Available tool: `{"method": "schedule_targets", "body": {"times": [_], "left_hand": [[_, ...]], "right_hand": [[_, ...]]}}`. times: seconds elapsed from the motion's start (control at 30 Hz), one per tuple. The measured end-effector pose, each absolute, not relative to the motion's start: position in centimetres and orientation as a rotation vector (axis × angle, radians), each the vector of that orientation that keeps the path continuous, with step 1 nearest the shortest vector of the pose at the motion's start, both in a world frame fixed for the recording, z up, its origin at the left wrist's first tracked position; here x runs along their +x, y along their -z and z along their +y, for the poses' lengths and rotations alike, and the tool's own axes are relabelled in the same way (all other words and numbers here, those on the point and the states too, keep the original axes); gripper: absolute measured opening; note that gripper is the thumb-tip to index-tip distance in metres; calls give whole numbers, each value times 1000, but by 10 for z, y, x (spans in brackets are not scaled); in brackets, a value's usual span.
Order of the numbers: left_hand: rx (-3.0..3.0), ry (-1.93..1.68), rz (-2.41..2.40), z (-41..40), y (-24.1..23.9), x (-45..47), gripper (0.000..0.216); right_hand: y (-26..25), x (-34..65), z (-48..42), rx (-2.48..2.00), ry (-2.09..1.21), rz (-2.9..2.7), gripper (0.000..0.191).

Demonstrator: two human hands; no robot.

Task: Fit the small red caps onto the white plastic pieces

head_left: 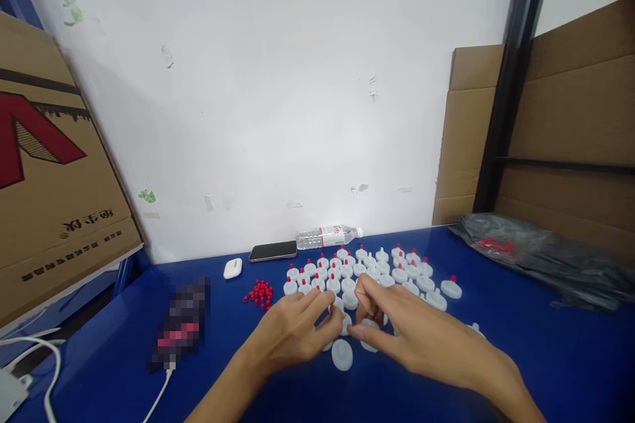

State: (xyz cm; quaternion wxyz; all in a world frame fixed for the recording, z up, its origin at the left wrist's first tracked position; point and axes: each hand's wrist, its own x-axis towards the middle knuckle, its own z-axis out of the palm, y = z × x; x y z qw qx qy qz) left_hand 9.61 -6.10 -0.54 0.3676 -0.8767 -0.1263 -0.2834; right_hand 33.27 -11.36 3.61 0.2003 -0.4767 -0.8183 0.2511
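Observation:
My left hand (302, 328) is closed in a pinch over the near side of a group of white round caps with nozzles (333, 284). Whatever lies between its thumb and fingers is hidden. To its right, my right hand (401, 327) has curled fingers, with the thumb stretched toward the left hand. A white disc-shaped cap (368, 336) shows partly behind that thumb; I cannot tell whether it is gripped. In front of both hands one white cap (342, 355) lies flat. Many caps in the group carry small red tips (397, 248); a few nozzles are bare.
Loose red tips (260, 293) lie in a pile left of the caps. Behind stand a phone (272, 251), a white earphone case (233, 269) and a plastic bottle (327, 236). A dark plastic bag (546, 261) is at right, a cabled pixelated object (181, 324) at left.

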Motion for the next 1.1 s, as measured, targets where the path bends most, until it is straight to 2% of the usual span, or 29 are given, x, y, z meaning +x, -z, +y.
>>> {"method": "schedule_targets", "body": {"times": [0.93,1.1], "left_hand": [[-2349,797,-411,-69,7,104,9],[-2451,701,-422,-69,8,109,20]], "right_hand": [[-32,330,-112,-1314,-668,-2317,29],[-33,326,-113,-1303,-516,-2344,25]]}}
